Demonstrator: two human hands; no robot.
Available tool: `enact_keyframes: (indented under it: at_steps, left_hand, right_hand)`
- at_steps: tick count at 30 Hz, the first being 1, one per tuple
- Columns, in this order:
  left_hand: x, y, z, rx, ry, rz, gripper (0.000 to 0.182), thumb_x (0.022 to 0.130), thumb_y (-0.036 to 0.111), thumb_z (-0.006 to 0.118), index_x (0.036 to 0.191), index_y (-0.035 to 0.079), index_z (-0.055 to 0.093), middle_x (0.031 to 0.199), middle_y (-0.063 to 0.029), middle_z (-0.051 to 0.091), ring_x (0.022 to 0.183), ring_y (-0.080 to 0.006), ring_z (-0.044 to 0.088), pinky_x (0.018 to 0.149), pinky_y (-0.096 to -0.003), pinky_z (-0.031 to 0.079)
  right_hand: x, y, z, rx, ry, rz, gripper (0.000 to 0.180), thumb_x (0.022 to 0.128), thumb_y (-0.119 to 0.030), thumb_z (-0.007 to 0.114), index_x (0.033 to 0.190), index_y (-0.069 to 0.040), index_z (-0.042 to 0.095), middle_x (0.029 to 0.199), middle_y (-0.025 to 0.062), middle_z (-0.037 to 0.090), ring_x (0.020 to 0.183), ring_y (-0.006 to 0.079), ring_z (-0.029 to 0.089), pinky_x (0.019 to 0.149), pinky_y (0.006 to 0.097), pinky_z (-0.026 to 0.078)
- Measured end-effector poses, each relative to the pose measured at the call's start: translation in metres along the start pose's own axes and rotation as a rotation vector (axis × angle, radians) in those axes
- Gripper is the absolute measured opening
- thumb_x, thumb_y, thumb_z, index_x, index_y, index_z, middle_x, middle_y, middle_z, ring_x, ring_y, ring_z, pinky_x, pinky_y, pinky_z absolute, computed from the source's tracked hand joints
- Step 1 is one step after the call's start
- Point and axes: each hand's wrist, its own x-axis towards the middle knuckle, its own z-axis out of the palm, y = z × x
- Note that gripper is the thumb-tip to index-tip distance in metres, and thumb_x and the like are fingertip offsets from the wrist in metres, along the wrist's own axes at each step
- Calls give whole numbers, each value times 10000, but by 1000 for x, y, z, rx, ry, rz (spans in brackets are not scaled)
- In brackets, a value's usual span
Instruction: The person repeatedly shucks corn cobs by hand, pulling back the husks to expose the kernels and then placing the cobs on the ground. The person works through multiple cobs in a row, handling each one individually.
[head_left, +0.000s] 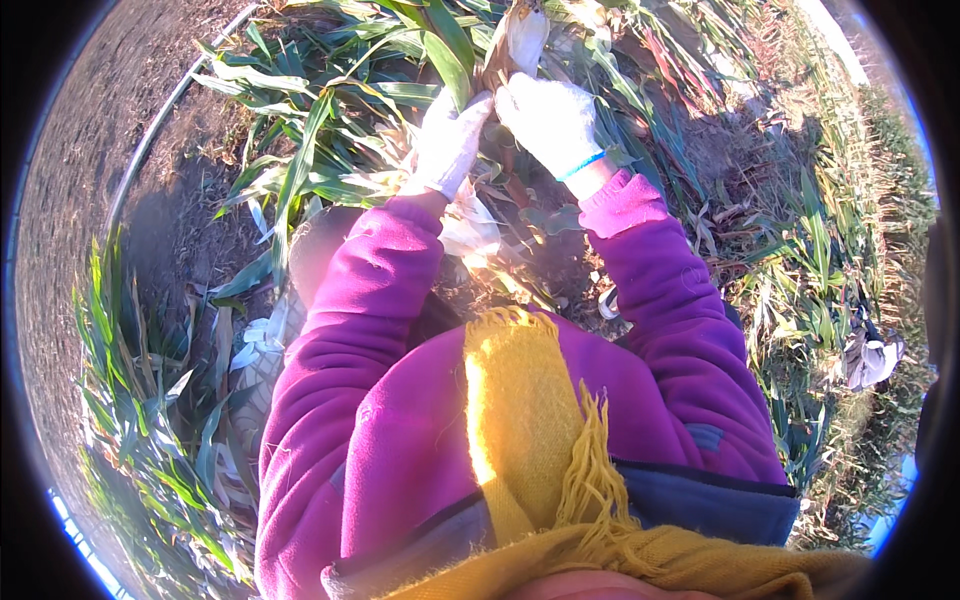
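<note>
Both my hands wear white gloves and meet at an ear of corn in its husk (523, 41), near the top of the view. My left hand (452, 139) is closed around the base of the ear and a green corn leaf beside it. On the other side, my right hand (551, 124) has its fingers bent against the dry husk at the ear's lower end; what its fingertips grip is hidden. A blue band circles the right glove's cuff. Pale loose husks (471, 225) lie below my hands on the soil.
Cut corn stalks with green leaves (300, 150) spread beyond and left of my hands. More leaves (150, 442) lie at the lower left. Dry stalks and grass (817, 247) cover the right side. A pale, crumpled thing (874, 356) is at the far right.
</note>
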Motion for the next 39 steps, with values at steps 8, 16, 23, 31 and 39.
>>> enact_keyframes:
  at_steps: [8,16,23,31,39]
  left_hand:
    - [3,-16,-25,43,7,8,377,1022,230,685,1327,10,673,1164,-65,727,1045,-149,650,940,-311,506]
    - [0,-16,-30,-125,22,-51,379,1015,194,694,1346,12,655,1154,-60,717,1030,-152,660,951,-311,509]
    - [1,-11,-35,-92,13,-55,387,1009,157,680,1361,-3,657,1149,-68,732,1009,-160,666,936,-315,516]
    - [4,-12,-32,-147,56,-88,330,999,144,676,1300,10,684,1116,-57,729,973,-148,661,901,-311,515]
    - [8,-13,-28,-52,-4,-50,367,980,173,690,1305,3,692,1070,-48,735,952,-148,664,886,-305,515]
  right_hand:
    - [-84,-14,32,125,-324,-140,267,950,-342,634,868,-97,704,697,117,699,628,339,713,574,466,559]
    - [-133,-37,86,244,-874,104,475,953,-383,571,1150,14,742,1065,313,732,1054,460,713,964,478,553]
    - [-129,-21,45,272,-841,79,356,976,-393,587,1044,-52,665,936,229,731,896,435,728,796,540,563]
    - [-52,29,-33,800,-288,429,243,1038,-262,614,1186,-82,683,911,75,719,808,180,668,737,330,533]
    - [36,46,4,845,57,336,392,1054,-160,517,1416,-39,604,1295,185,680,1085,310,664,960,377,533]
